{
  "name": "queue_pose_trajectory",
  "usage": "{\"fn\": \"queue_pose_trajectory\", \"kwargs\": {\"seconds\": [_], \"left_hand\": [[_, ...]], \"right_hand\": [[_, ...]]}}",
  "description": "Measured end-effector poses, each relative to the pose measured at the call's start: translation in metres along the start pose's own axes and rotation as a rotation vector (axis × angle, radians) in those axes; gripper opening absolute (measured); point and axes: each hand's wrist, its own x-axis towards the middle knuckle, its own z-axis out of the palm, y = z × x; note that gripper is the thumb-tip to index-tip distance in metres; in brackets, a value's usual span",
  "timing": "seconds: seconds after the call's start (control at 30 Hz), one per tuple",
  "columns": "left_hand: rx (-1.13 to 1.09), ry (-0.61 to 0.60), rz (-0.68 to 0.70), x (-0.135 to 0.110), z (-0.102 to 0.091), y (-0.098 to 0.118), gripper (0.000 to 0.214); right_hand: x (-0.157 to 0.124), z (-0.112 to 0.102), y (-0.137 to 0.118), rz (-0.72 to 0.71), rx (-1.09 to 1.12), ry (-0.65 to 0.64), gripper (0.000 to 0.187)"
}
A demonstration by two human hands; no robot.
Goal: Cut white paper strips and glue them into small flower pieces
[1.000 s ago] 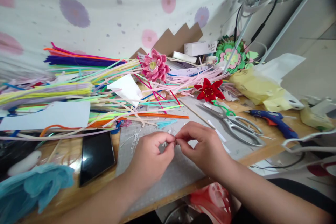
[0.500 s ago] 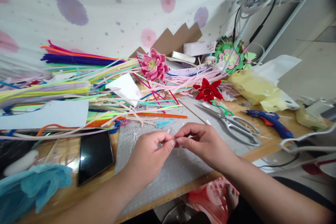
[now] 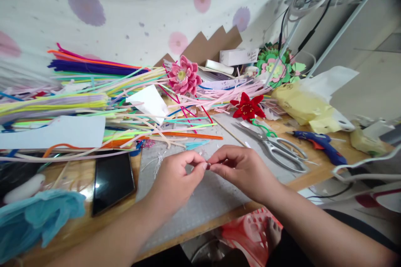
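Observation:
My left hand (image 3: 181, 179) and my right hand (image 3: 239, 169) meet fingertip to fingertip over the grey cutting mat (image 3: 200, 212). Both are closed in a pinch, thumb against forefinger. A tiny pale bit shows between the fingertips, too small to name. Left of my left hand lies a small bundle of thin white strands (image 3: 159, 162). Scissors (image 3: 275, 146) with silver handles rest to the right of my right hand. Beyond them sits a red fuzzy flower (image 3: 248, 107) with a green stem (image 3: 263, 128).
Many coloured pipe cleaners (image 3: 62, 104) spread over the left and back. A black phone (image 3: 112, 181) and blue gauzy material (image 3: 40, 221) lie at left. A blue glue gun (image 3: 322, 144) is at right. A pink flower (image 3: 184, 76) stands behind, near a yellow bag (image 3: 300, 102).
My hands stay pinched together in almost the same place, with only slight finger movement. The whole view has shifted a little.

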Motion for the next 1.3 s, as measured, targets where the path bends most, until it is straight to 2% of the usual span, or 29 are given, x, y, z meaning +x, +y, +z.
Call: {"fn": "queue_pose_trajectory", "kwargs": {"seconds": [0.17, 0.5, 0.7, 0.83, 0.93, 1.03, 1.1, 1.3], "left_hand": [[0.006, -0.001, 0.06, -0.001, -0.0005, -0.001, 0.017], [-0.022, 0.03, 0.126, -0.0026, -0.0006, -0.0013, 0.015], [-0.023, 0.031, 0.169, -0.0019, 0.0002, -0.0018, 0.015], [-0.032, 0.033, 0.183, -0.0035, 0.0002, -0.0006, 0.015], [-0.056, 0.022, 0.159, -0.0029, -0.0003, -0.0001, 0.015], [-0.087, -0.009, 0.079, -0.0015, -0.0005, -0.0006, 0.016], [-0.101, -0.021, 0.026, -0.0012, -0.0004, -0.0008, 0.017], [-0.081, -0.031, -0.013, -0.0023, -0.001, 0.0016, 0.02]], "right_hand": [[-0.0019, -0.0012, 0.0016, 0.041, 0.07, -0.012, 0.005], [-0.0022, 0.0012, -0.0032, -0.08, -0.015, 0.066, 0.009], [-0.0035, 0.0039, -0.0049, -0.098, -0.047, 0.105, 0.009], [-0.0037, 0.0053, -0.007, -0.062, -0.02, 0.094, 0.008], [-0.003, 0.0036, -0.0077, 0.025, 0.082, 0.041, 0.007], [-0.0028, 0.0004, -0.0064, 0.12, 0.234, -0.022, 0.01], [-0.0032, -0.0009, -0.0052, 0.134, 0.285, -0.026, 0.012], [-0.0037, 0.0015, -0.0046, 0.128, 0.202, 0.021, 0.009]]}}
